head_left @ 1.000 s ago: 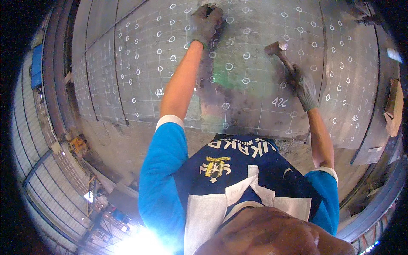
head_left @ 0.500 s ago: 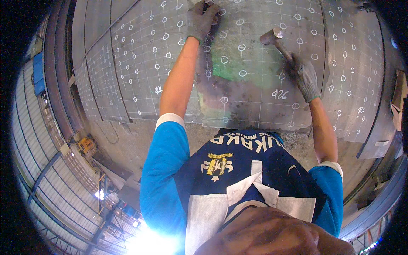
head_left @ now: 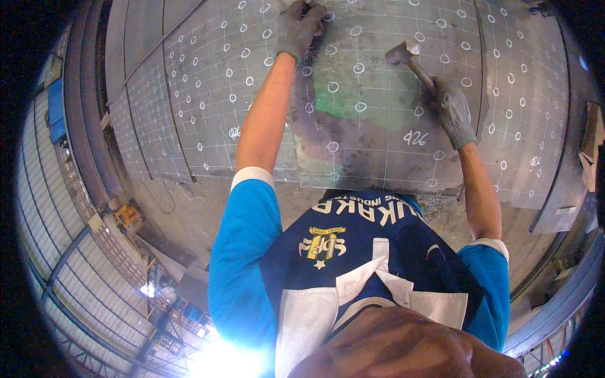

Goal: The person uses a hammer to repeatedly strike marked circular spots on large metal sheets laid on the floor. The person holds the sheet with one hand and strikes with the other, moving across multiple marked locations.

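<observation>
My right hand (head_left: 454,113), in a grey work glove, is wrapped round the handle of a hammer (head_left: 403,53). The hammer's metal head points up and left, just over a grey steel plate (head_left: 391,120) marked with white chalk lines and circles. At the top edge of the picture my left hand (head_left: 301,26), in a dark, dirty glove, is closed with its fingers pinched together over the plate. What sits between those fingers is mostly hidden, so I cannot name it.
More marked plates (head_left: 208,94) lie side by side, with dark seams between them. Long steel beams (head_left: 85,94) run along the left. A yellow machine (head_left: 128,217) stands on the floor at lower left. Brown scrap pieces (head_left: 591,148) lie at the far right.
Almost nothing differs. Both hands keep their places, the right still gripping the hammer; the plate's markings have shifted very slightly in the picture.
</observation>
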